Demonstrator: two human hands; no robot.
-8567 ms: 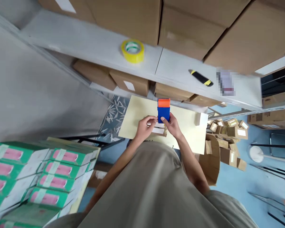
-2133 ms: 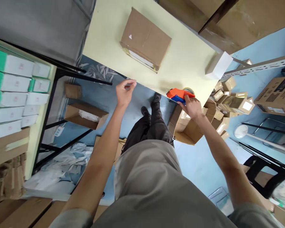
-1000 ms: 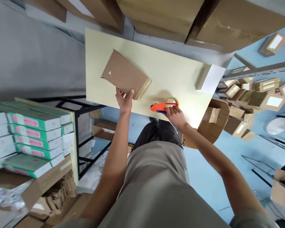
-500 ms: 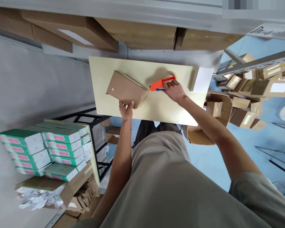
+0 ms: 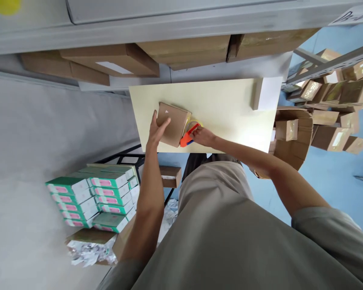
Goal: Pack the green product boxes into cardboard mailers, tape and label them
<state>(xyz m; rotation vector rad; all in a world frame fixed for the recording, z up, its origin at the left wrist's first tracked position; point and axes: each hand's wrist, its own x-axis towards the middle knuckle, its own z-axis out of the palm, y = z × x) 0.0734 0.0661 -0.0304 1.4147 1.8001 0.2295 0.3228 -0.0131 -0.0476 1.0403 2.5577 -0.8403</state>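
Observation:
A small brown cardboard box (image 5: 174, 125) lies at an angle on the pale tabletop (image 5: 224, 100). My left hand (image 5: 157, 131) holds it at its left side, thumb across the top and the other fingers by the edge. In my right hand (image 5: 202, 135) is an orange tape dispenser (image 5: 186, 139) with a roll of tape, its front end against the right end of the box. The fingers are closed around the handle. Whether tape is stuck to that end is hard to make out.
A white box (image 5: 268, 94) stands at the table's right end. Brown cartons (image 5: 187, 50) fill the shelf behind. Green and white boxes (image 5: 109, 193) are stacked at lower left. A large open carton (image 5: 298, 141) and several taped boxes are on the right.
The tape dispenser has moved left and toward me, up to the box's right end. The box has turned and sits closer to the front edge; my left hand has shifted to its left side.

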